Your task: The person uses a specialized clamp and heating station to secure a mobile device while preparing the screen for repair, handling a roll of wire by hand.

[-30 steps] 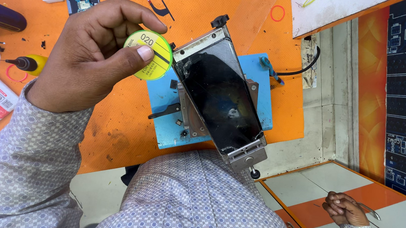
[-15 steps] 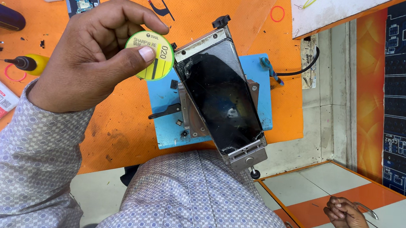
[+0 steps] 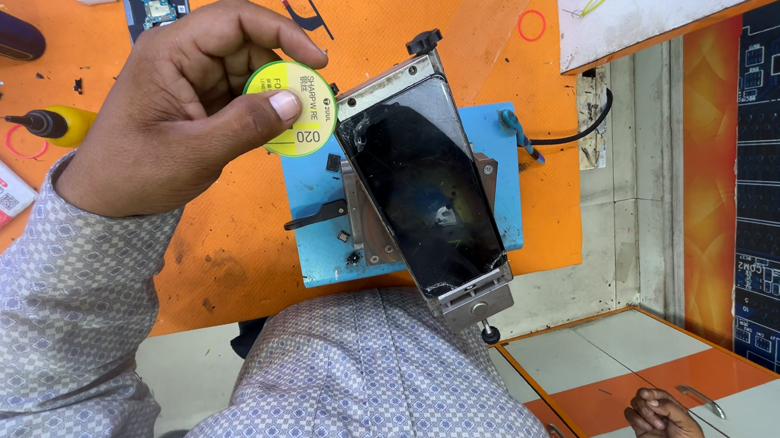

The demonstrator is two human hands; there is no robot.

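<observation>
The left hand (image 3: 185, 106) pinches a small round yellow-green spool (image 3: 292, 109) above the orange bench (image 3: 215, 230), just left of the cracked black phone (image 3: 422, 189) clamped in a metal fixture; the right hand (image 3: 666, 424) hangs loosely curled, holding nothing, low right.

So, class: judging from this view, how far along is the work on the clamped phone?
Done: the phone sits clamped in the metal holder on the blue mat. In hand: the left hand pinches a yellow-green wire spool beside it; the right hand hangs idle. Left: the cracked glass is still on.
</observation>
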